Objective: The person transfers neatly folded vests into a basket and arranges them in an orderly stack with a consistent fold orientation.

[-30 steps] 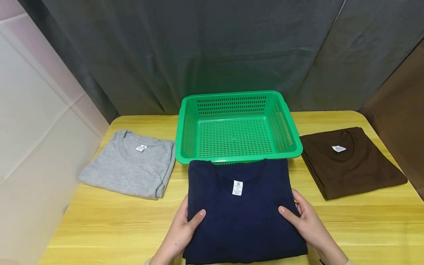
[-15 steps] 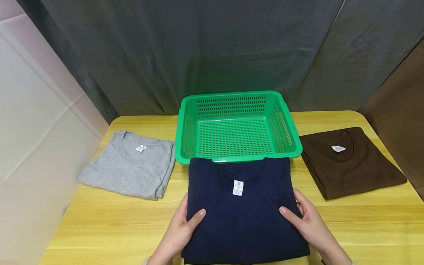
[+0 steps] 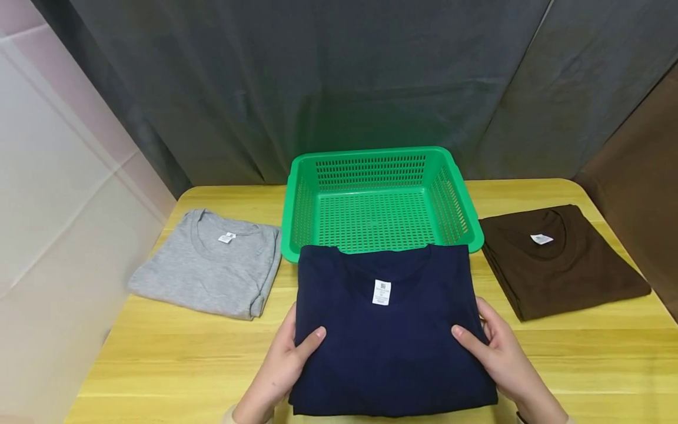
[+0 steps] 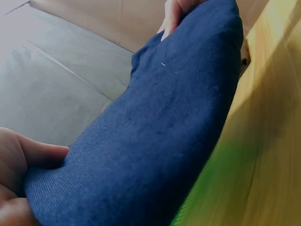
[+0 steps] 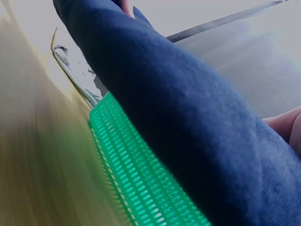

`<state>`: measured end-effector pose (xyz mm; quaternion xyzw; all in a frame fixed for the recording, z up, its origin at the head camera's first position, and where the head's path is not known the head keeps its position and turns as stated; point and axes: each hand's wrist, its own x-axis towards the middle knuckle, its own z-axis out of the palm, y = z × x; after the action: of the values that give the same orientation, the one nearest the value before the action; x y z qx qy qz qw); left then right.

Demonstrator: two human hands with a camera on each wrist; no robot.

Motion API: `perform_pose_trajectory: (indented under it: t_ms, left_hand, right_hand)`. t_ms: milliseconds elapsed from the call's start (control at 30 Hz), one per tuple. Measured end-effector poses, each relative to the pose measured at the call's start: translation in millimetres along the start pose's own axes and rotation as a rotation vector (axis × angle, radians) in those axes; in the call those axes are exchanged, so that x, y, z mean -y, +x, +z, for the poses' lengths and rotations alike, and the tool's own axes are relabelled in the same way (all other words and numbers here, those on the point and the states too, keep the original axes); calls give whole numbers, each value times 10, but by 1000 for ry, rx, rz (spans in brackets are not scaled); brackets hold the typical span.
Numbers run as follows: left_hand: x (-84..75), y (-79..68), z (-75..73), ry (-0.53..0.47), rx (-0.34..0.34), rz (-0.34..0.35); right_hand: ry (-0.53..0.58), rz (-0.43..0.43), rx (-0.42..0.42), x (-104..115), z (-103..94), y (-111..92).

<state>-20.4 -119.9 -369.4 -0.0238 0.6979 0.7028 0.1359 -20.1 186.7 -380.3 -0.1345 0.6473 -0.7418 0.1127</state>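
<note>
A folded navy T-shirt (image 3: 386, 353) with a white neck label (image 3: 381, 292) is held up in front of me by both hands. My left hand (image 3: 288, 359) grips its left side, thumb on top and the fingers hidden underneath. On the opposite side my right hand (image 3: 500, 353) holds it the same way. Both wrist views show the shirt (image 4: 155, 117) raised off the table. Its collar end overlaps the near rim of a green plastic basket (image 3: 288, 227) in the head view. Nothing lies inside the basket.
To the left of the basket lies a folded grey T-shirt (image 3: 217, 271). A folded brown T-shirt (image 3: 567, 265) is on the right, close to the basket's corner. All stand on a yellow wooden table (image 3: 175, 359), with a dark curtain (image 3: 371, 76) behind.
Both hands have lifted the navy T-shirt slightly, and its collar end has moved forward over the basket's near rim. The basket and the other shirts stay where they were.
</note>
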Motion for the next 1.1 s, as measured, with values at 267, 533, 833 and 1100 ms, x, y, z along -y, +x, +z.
perform_pose_trajectory:
  t_ms: [267,533,833,1100]
  left_hand:
    - [-8,34,-17,-12,11,19]
    - [-8,80,-52,-58,29,43]
    - [-39,181,-84,-37,17,67]
    - [-90,286,-94,-58,31,91]
  right_hand:
    - [15,-11,22,10,-19,31]
    - [-23,-8,-22,-4,-36,71]
    - [-10,-56,-10,26,-67,158]
    - [-12,-65,-33,46,-115,224]
